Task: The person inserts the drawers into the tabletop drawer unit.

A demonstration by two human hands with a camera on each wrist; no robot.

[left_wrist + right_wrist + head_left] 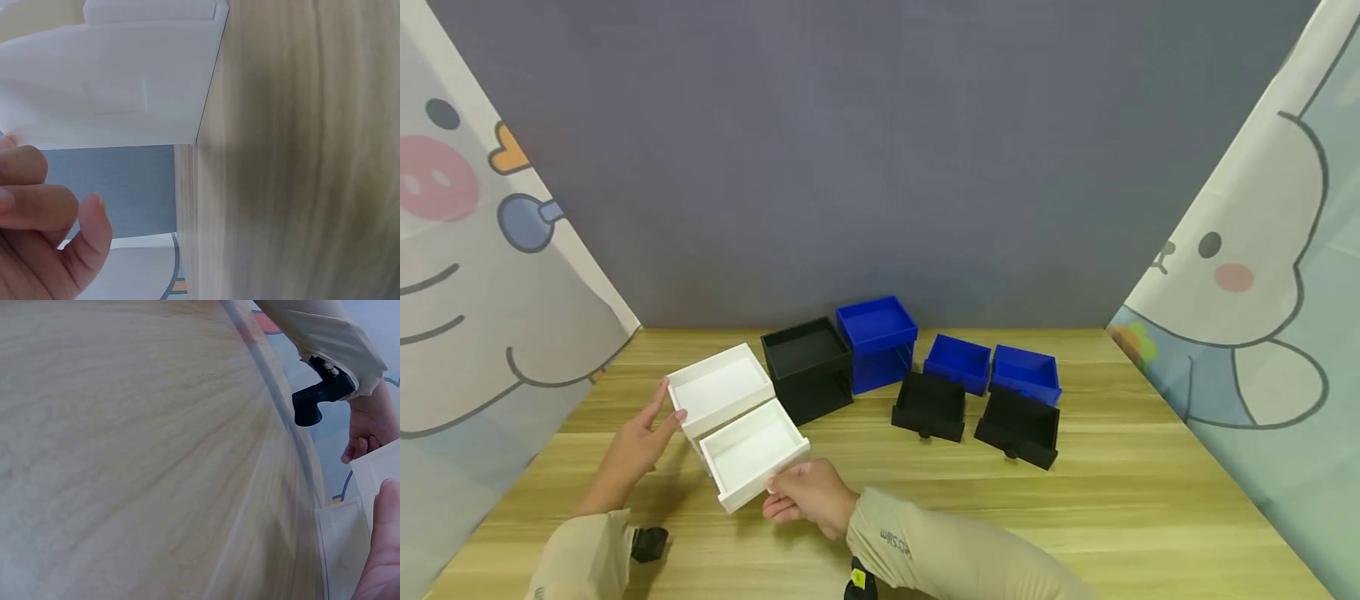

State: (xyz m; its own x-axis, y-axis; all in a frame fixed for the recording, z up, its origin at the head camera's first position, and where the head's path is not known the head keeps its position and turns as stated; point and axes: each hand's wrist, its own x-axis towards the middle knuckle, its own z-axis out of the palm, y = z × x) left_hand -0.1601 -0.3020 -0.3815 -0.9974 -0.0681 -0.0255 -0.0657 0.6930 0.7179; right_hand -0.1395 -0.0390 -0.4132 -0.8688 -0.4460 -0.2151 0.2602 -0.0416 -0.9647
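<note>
A small white cabinet (718, 390) with a tray-like top stands at the left of the table. Out of its front sticks a white drawer (754, 448), tilted toward the near right. My left hand (638, 442) grips the cabinet's left side near the top, thumb at the near corner. In the left wrist view, the cabinet's plain side wall (112, 87) rises from the table beside curled fingers (37, 206). With my right hand (814, 496) I pinch the middle of the drawer's front. Only part of that hand (381, 550) shows in the right wrist view.
A black cabinet (808, 350) and a blue cabinet (877, 329) stand right of the white one. Further right lie two blue drawers (957, 362) and, nearer, two black drawers (929, 404) with knobs. A grey wall (880, 167) closes the table's far edge.
</note>
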